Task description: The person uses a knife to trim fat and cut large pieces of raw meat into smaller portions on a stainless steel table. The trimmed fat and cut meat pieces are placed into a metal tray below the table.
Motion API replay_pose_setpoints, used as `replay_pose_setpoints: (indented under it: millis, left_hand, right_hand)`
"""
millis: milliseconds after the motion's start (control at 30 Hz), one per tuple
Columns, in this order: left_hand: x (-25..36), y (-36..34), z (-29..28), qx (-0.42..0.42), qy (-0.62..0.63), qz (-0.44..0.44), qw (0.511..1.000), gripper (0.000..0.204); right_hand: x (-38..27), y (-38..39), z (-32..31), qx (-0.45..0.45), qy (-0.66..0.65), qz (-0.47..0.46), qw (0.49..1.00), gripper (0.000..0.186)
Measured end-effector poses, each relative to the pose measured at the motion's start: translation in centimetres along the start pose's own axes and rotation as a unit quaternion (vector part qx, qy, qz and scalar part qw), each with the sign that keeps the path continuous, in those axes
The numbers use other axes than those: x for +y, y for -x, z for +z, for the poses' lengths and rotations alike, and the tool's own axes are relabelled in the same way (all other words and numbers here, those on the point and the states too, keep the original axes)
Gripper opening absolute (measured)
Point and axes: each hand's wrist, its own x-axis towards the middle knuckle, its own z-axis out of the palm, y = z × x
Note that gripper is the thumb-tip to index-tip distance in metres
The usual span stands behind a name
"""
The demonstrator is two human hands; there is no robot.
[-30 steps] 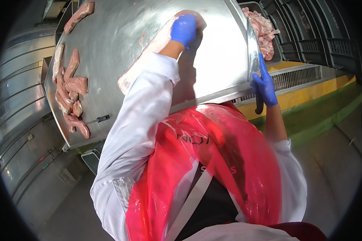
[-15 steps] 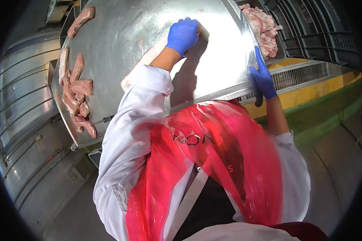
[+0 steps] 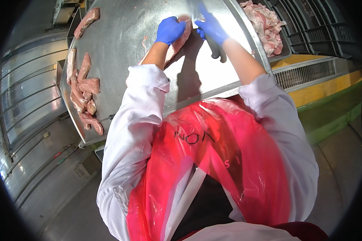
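Observation:
On the metal table, a long piece of raw meat (image 3: 184,39) lies slantwise under my left hand (image 3: 169,30). That hand, in a blue glove, is closed over the meat's upper part. Beside the meat's far end, my right hand (image 3: 211,28), also gloved in blue, grips a knife by its dark handle (image 3: 217,53), whose butt sticks out toward me. The blade is blurred at the top of the picture; whether it touches the meat, I cannot tell. My left hand and forearm hide part of the meat.
Several strips of cut meat (image 3: 89,85) lie along the table's left edge, with one more piece (image 3: 87,23) farther up. Beyond the raised right rim (image 3: 251,34), a dark tray holds pale trimmings (image 3: 265,26). Dark crates (image 3: 317,32) stand at the far right.
My right hand has come from the table's right rim, with the knife, to the meat's far end. My left hand has shifted slightly left and nearer, and more of the meat shows.

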Motion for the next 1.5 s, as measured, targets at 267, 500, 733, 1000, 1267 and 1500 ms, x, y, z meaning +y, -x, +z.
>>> replay_pose_setpoints:
  millis: [267, 500, 733, 1000, 1267, 1500]
  left_hand:
    - [-1.3, 1.6, 0.6, 0.077, 0.072, -0.001, 0.994, 0.048]
    - [0.0, 1.5, -0.9, 0.09, 0.119, -0.039, 0.988, 0.052]
    - [-3.9, 1.5, 1.4, 0.197, 0.441, -0.093, 0.871, 0.03]
    - [5.4, 6.5, 1.3, 0.39, 0.598, -0.082, 0.696, 0.022]
    - [5.7, 8.1, 1.1, 0.439, 0.545, -0.11, 0.706, 0.014]
    - [5.6, 7.3, -0.2, 0.536, 0.501, -0.053, 0.677, 0.014]
  right_hand:
    - [2.0, 7.7, 1.0, -0.091, 0.092, 0.03, 0.991, 0.076]
    - [-0.6, 3.7, 4.3, -0.088, 0.198, 0.046, 0.975, 0.075]
    - [3.0, 0.5, 6.6, -0.131, 0.198, 0.045, 0.97, 0.079]
    - [11.3, 3.0, 9.2, -0.07, 0.166, -0.03, 0.983, 0.049]
    - [14.4, 8.1, 10.4, -0.132, 0.131, -0.019, 0.982, 0.078]
    - [11.1, 5.3, 15.6, -0.057, 0.32, -0.055, 0.944, 0.062]
